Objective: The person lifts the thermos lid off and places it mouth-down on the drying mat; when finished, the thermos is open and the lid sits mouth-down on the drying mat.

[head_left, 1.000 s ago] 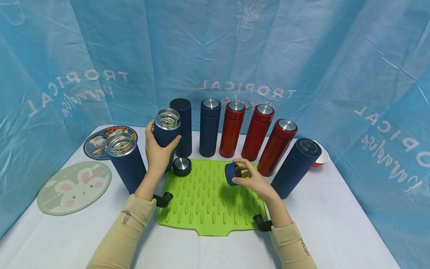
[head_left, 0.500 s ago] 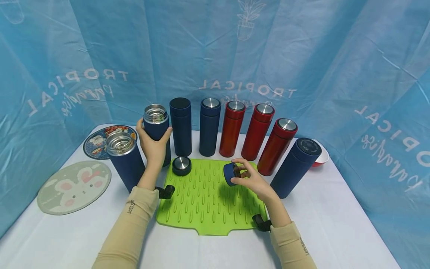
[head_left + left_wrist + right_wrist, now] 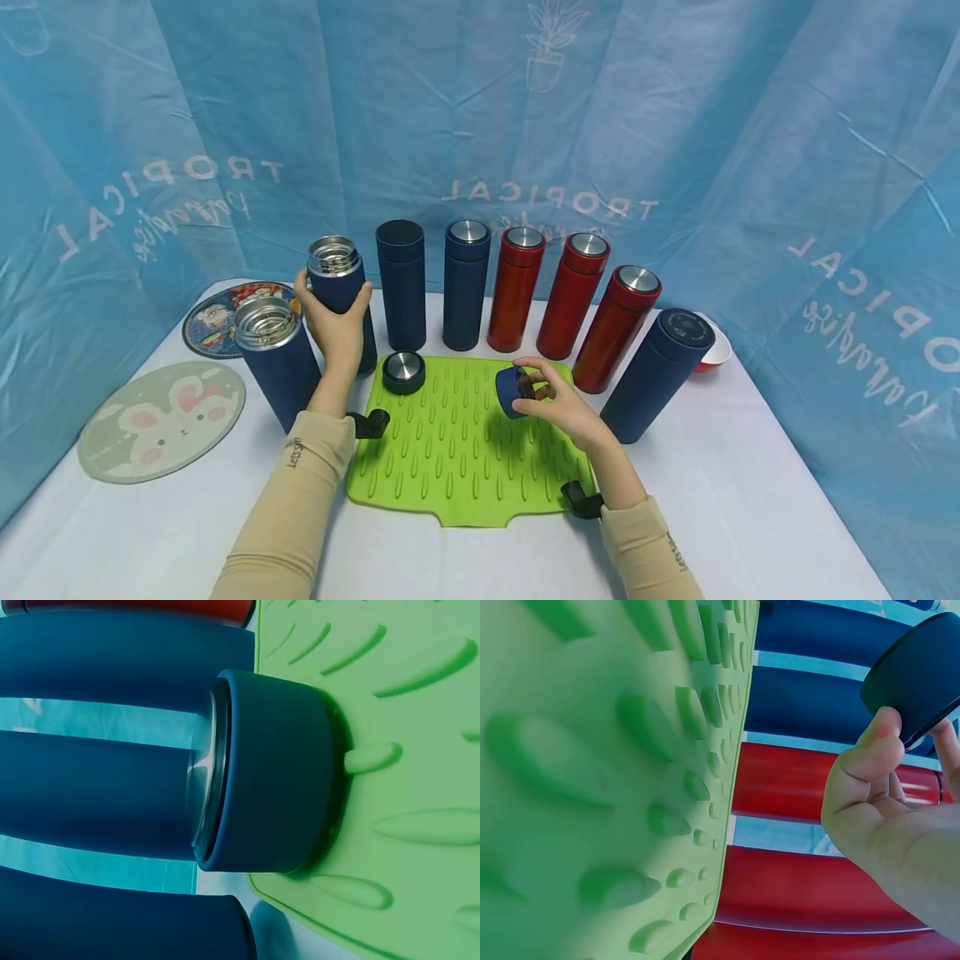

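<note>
My left hand [image 3: 333,332] grips a lidless navy thermos flask [image 3: 339,289] around its upper body, beyond the mat's far left corner. Whether its base touches the table I cannot tell. Over the green ridged mat [image 3: 450,467], my right hand [image 3: 558,402] pinches a navy lid [image 3: 508,392] between thumb and fingers, tilted on its side; the right wrist view shows this lid [image 3: 915,675] too. Another lid [image 3: 403,372], silver-topped, sits on the mat's far left corner and fills the middle of the left wrist view. A second lidless navy flask [image 3: 277,358] stands left of my left forearm.
Behind the mat stand two capped navy flasks [image 3: 401,287] and three red ones [image 3: 517,292]. Another capped navy flask [image 3: 660,375] is at the right, with a red-and-white bowl [image 3: 716,354] behind it. A rabbit placemat [image 3: 172,446] and a patterned placemat [image 3: 206,342] lie left.
My left hand has carried the lidless flask leftward, away from the capped navy flask beside it, and a little lower at the end. The right hand with its lid has barely shifted.
</note>
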Action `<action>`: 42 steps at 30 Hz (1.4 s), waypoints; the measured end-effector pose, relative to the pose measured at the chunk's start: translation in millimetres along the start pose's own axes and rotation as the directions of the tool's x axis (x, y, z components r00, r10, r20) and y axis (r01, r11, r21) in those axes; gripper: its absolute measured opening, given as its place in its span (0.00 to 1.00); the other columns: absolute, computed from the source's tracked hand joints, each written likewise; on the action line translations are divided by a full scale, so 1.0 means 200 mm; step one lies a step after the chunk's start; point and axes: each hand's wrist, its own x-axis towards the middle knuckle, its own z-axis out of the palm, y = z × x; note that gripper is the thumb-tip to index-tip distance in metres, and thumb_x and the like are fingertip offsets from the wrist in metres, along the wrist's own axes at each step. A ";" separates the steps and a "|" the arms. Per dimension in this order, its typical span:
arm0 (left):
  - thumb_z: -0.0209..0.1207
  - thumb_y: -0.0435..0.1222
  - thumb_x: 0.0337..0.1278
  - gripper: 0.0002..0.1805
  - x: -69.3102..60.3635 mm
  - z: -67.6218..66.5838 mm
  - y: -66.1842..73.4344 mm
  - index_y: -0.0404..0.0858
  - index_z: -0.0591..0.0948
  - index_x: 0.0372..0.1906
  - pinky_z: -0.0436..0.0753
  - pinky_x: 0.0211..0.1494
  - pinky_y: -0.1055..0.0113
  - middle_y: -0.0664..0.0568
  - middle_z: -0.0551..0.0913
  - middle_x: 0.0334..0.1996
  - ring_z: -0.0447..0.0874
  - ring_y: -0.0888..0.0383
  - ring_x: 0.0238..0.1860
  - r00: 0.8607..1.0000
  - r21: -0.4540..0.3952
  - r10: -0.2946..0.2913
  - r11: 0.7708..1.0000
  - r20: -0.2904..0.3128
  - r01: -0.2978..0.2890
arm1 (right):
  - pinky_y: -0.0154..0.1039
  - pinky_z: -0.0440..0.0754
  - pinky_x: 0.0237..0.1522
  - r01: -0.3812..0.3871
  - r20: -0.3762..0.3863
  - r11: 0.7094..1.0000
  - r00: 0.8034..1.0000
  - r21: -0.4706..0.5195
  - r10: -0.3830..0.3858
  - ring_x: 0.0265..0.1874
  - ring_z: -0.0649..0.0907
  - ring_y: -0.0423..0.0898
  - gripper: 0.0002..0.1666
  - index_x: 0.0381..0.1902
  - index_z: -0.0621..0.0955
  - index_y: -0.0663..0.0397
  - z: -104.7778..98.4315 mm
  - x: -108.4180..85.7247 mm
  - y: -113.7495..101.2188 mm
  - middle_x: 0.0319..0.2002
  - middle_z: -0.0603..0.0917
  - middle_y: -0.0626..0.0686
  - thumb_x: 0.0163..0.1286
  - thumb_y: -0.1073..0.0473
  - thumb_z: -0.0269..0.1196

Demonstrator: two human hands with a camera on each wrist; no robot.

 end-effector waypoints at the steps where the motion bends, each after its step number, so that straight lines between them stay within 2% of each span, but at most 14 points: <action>1: 0.68 0.47 0.44 0.46 0.00 0.00 0.00 0.52 0.54 0.67 0.65 0.61 0.53 0.46 0.63 0.61 0.66 0.49 0.60 1.000 0.001 -0.003 1.000 -0.002 0.003 | 0.56 0.73 0.46 0.002 0.002 1.000 1.000 -0.001 -0.002 0.43 0.70 0.54 0.34 0.64 0.64 0.44 0.00 0.00 0.00 0.54 0.68 0.59 0.61 0.58 0.63; 10: 0.68 0.48 0.44 0.46 0.02 0.00 -0.02 0.50 0.55 0.67 0.65 0.61 0.53 0.46 0.62 0.63 0.65 0.49 0.61 1.000 0.018 0.006 1.000 -0.022 -0.006 | 0.55 0.73 0.46 0.003 0.000 1.000 1.000 -0.005 -0.003 0.43 0.70 0.53 0.34 0.64 0.65 0.44 0.00 0.02 0.00 0.54 0.67 0.60 0.61 0.59 0.63; 23: 0.67 0.49 0.44 0.46 0.01 -0.01 -0.07 0.50 0.54 0.67 0.63 0.63 0.54 0.48 0.58 0.66 0.61 0.50 0.64 1.000 0.016 -0.010 1.000 -0.004 0.010 | 0.57 0.73 0.43 0.007 -0.017 0.999 1.000 -0.042 -0.007 0.42 0.69 0.54 0.33 0.63 0.66 0.36 0.03 0.04 -0.02 0.54 0.68 0.56 0.61 0.57 0.63; 29: 0.67 0.50 0.45 0.46 0.01 0.00 -0.07 0.49 0.53 0.66 0.63 0.63 0.53 0.47 0.57 0.66 0.61 0.50 0.64 1.000 0.019 0.003 1.000 -0.010 -0.002 | 0.56 0.73 0.42 0.009 -0.031 0.999 0.999 -0.048 -0.011 0.42 0.70 0.54 0.35 0.65 0.65 0.41 0.05 0.06 -0.02 0.54 0.68 0.56 0.61 0.58 0.63; 34: 0.66 0.51 0.45 0.46 0.01 0.00 -0.07 0.48 0.52 0.66 0.62 0.63 0.52 0.46 0.57 0.66 0.61 0.48 0.64 1.000 0.028 0.014 1.000 -0.017 -0.014 | 0.46 0.75 0.40 -0.021 -0.061 0.994 0.998 -0.103 0.015 0.44 0.70 0.53 0.37 0.66 0.64 0.44 0.07 0.08 -0.04 0.55 0.68 0.58 0.60 0.58 0.64; 37: 0.66 0.52 0.45 0.48 0.00 0.00 -0.07 0.51 0.51 0.68 0.61 0.64 0.50 0.47 0.54 0.67 0.59 0.48 0.65 1.000 0.039 0.014 0.999 -0.013 -0.013 | 0.41 0.75 0.38 -0.055 -0.083 0.990 0.996 -0.130 0.044 0.45 0.71 0.53 0.37 0.66 0.64 0.51 0.10 0.06 -0.12 0.55 0.69 0.59 0.59 0.59 0.64; 38: 0.65 0.53 0.45 0.49 0.00 0.00 -0.07 0.51 0.50 0.69 0.60 0.64 0.49 0.47 0.54 0.68 0.57 0.48 0.66 1.000 0.046 0.017 0.999 -0.011 -0.016 | 0.42 0.75 0.40 -0.063 -0.086 0.990 0.995 -0.130 0.052 0.46 0.71 0.54 0.37 0.65 0.64 0.53 0.11 0.05 -0.15 0.55 0.69 0.59 0.60 0.60 0.64; 40: 0.65 0.55 0.44 0.51 -0.01 0.00 -0.07 0.54 0.47 0.70 0.55 0.67 0.48 0.48 0.49 0.70 0.49 0.49 0.70 1.000 0.066 0.013 0.998 0.001 -0.013 | 0.42 0.76 0.40 -0.077 -0.093 0.988 0.994 -0.137 0.064 0.47 0.71 0.55 0.36 0.65 0.65 0.56 0.13 0.04 -0.20 0.55 0.70 0.60 0.60 0.61 0.63; 42: 0.64 0.56 0.44 0.53 -0.02 0.00 -0.06 0.56 0.44 0.71 0.50 0.68 0.47 0.48 0.46 0.71 0.43 0.51 0.71 0.999 0.093 0.039 0.995 0.007 -0.039 | 0.43 0.76 0.40 -0.081 -0.100 0.986 0.993 -0.144 0.067 0.48 0.71 0.56 0.36 0.65 0.65 0.55 0.14 0.06 -0.19 0.54 0.70 0.59 0.59 0.61 0.64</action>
